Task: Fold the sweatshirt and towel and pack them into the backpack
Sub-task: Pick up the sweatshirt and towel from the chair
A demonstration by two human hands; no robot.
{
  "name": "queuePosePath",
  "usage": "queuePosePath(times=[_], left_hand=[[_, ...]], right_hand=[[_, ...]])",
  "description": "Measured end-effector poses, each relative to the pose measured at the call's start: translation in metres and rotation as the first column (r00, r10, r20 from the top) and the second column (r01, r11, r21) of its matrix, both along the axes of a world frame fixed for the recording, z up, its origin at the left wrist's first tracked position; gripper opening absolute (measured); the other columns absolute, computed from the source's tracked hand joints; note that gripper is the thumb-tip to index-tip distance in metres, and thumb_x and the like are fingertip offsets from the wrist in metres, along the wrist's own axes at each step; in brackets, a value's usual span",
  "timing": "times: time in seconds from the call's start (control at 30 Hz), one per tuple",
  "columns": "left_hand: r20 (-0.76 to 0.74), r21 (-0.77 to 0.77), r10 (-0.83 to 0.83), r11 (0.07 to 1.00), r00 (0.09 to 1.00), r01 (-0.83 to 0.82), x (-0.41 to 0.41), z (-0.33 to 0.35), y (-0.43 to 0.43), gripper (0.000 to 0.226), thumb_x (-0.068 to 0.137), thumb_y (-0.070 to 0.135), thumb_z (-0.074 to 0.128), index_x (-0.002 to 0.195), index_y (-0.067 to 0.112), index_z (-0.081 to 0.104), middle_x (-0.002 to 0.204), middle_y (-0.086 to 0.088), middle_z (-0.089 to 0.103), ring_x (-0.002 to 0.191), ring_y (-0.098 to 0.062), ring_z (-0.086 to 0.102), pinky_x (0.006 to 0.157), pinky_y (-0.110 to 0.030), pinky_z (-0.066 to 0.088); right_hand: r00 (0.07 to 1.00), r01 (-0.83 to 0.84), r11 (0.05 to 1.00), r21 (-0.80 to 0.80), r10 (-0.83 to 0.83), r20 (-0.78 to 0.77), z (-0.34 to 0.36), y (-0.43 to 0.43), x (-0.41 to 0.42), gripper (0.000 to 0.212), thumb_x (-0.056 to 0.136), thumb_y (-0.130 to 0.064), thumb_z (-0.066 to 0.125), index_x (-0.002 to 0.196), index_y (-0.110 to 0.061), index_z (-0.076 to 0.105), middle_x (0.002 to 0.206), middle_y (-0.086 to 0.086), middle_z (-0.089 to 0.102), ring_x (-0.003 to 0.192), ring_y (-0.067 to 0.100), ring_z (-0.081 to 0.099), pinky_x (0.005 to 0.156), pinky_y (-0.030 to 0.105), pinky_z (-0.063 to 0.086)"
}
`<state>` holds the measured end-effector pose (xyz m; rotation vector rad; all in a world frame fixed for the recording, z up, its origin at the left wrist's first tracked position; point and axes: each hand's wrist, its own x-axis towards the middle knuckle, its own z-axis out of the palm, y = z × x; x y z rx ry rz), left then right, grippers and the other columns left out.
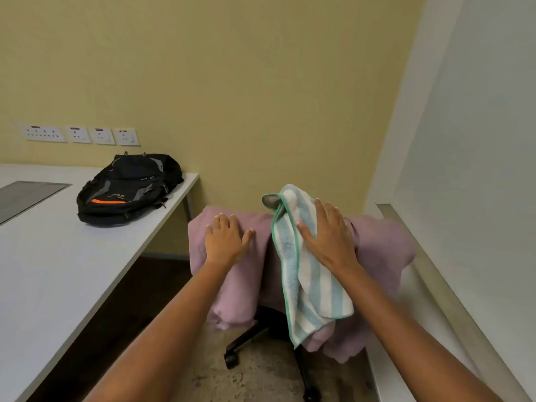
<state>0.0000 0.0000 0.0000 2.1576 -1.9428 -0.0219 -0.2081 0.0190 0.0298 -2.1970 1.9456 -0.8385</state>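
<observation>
Two items drape over the chair (246,338): the sweatshirt (240,291) lies across it, and the towel (313,297) lies on the sweatshirt's right half, long axis running from the far edge down toward you. Your left hand (224,240) rests flat on the sweatshirt, fingers spread. Your right hand (324,236) lies flat on the towel, fingers straight, gripping nothing. Take the towel with the right hand, which is nearer. The backpack (127,188) lies to your left, near the table's (58,271) far right corner.
</observation>
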Motion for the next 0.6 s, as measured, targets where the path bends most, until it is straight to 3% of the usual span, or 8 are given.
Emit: queuePosePath(times=[0.17, 0.33, 0.53, 0.6], left_hand=[[-0.078, 0.01, -0.017, 1.0, 0.997, 0.018, 0.034, -0.005, -0.029, 0.061, 0.094, 0.056, 0.027, 0.133, 0.011, 0.036, 0.141, -0.018, 0.033, 0.13, -0.034, 0.031, 0.109, -0.046, 0.028], [-0.317, 0.166, 0.116, 0.984, 0.941, -0.065, 0.055, 0.002, -0.059, 0.077, 0.091, 0.061, 0.03, 0.149, 0.013, 0.012, 0.152, -0.024, 0.016, 0.139, -0.038, 0.025, 0.111, -0.046, 0.024], [-0.511, 0.276, 0.266, 0.951, 0.817, -0.137, 0.071, 0.002, -0.091, 0.079, 0.087, 0.062, 0.042, 0.139, 0.005, 0.028, 0.14, -0.017, 0.043, 0.128, -0.036, 0.041, 0.111, -0.048, 0.026], [-0.575, 0.293, 0.277, 0.948, 0.769, -0.123, 0.073, 0.002, -0.097, 0.077, 0.088, 0.059, 0.044, 0.138, 0.003, 0.031, 0.138, -0.017, 0.045, 0.125, -0.036, 0.044, 0.106, -0.042, 0.033]], right_hand=[[0.999, -0.001, 0.995, 0.097, -0.004, 0.052, 0.009, -0.033, 0.026, 0.09, 0.079, -0.065, 0.049, 0.148, -0.023, 0.008, 0.149, 0.015, 0.024, 0.138, 0.032, 0.025, 0.11, 0.046, 0.027], [0.998, 0.056, 0.953, 0.297, -0.048, -0.032, -0.009, -0.057, 0.032, 0.088, 0.075, -0.067, 0.054, 0.145, -0.03, 0.015, 0.144, 0.014, 0.035, 0.127, 0.035, 0.041, 0.103, 0.049, 0.035], [0.991, 0.106, 0.976, 0.188, -0.087, -0.106, -0.023, -0.057, 0.034, 0.079, 0.077, -0.069, 0.047, 0.142, -0.032, 0.023, 0.133, 0.011, 0.047, 0.123, 0.03, 0.046, 0.103, 0.045, 0.035], [0.988, 0.124, 0.978, 0.167, -0.106, -0.114, -0.023, -0.055, 0.036, 0.087, 0.067, -0.078, 0.033, 0.141, -0.033, 0.024, 0.131, 0.01, 0.049, 0.121, 0.029, 0.047, 0.103, 0.045, 0.036]])
